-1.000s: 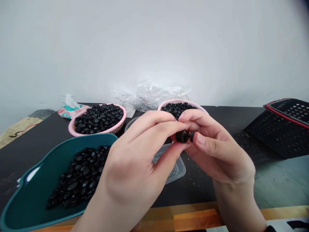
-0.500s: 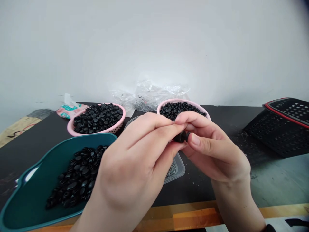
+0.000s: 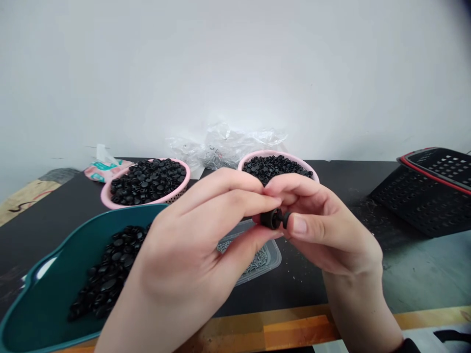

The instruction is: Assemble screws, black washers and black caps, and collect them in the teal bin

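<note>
My left hand (image 3: 202,235) pinches a black round plastic piece (image 3: 269,219) between its thumb and fingers, its hollow end turned to the right. A small black plug (image 3: 286,220) with a narrow stem sits against that hollow end. My right hand (image 3: 334,225) is closed around the plug's far side, thumb on its head; the fingers behind are partly hidden. Below the hands lies a clear plastic tray (image 3: 273,256) with many small metal screws or pins (image 3: 257,260). A teal basin (image 3: 55,294) of black plastic pieces (image 3: 110,274) stands under my left forearm.
Two pink baskets, one at left (image 3: 106,196) and one behind the hands (image 3: 307,165), hold black plastic pieces. Crumpled clear plastic (image 3: 228,147) and a tissue pack (image 3: 103,169) lie by the wall. A black perforated basket (image 3: 427,201) stands at right; orange tape (image 3: 298,333) runs along the table edge.
My left thumb has lowered and the gap between thumb and fingers has widened, showing more of the round piece. Both parts sit slightly lower, and more of the screw tray shows.
</note>
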`<state>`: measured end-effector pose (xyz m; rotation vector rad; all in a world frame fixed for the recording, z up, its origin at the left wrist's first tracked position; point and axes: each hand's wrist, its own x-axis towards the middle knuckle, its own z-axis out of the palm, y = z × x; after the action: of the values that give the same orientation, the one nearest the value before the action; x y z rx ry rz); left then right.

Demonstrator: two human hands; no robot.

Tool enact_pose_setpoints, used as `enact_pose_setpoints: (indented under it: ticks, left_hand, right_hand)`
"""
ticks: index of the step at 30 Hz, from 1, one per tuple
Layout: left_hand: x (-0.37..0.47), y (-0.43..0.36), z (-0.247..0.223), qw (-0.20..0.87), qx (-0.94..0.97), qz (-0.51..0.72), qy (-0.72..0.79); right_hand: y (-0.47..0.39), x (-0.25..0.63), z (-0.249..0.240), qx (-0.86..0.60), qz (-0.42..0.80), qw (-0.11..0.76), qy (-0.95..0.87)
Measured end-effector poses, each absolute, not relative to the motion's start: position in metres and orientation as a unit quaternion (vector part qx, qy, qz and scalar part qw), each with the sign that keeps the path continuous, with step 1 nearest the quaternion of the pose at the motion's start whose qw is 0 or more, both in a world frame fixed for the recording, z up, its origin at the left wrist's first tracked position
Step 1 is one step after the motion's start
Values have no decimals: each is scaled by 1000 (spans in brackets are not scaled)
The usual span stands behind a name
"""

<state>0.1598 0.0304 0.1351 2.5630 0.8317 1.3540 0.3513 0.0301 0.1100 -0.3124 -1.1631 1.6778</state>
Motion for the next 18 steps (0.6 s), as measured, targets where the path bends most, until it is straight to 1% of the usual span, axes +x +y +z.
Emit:
enact_pose_setpoints:
  ticks: [11, 18]
  left_hand:
    - [156, 27, 136, 50, 852, 445, 270]
    - [156, 25, 136, 28, 851, 436, 290]
  right_hand:
    - [18, 352, 116, -189, 612, 541, -546]
    - [12, 352, 114, -259, 523, 564, -584]
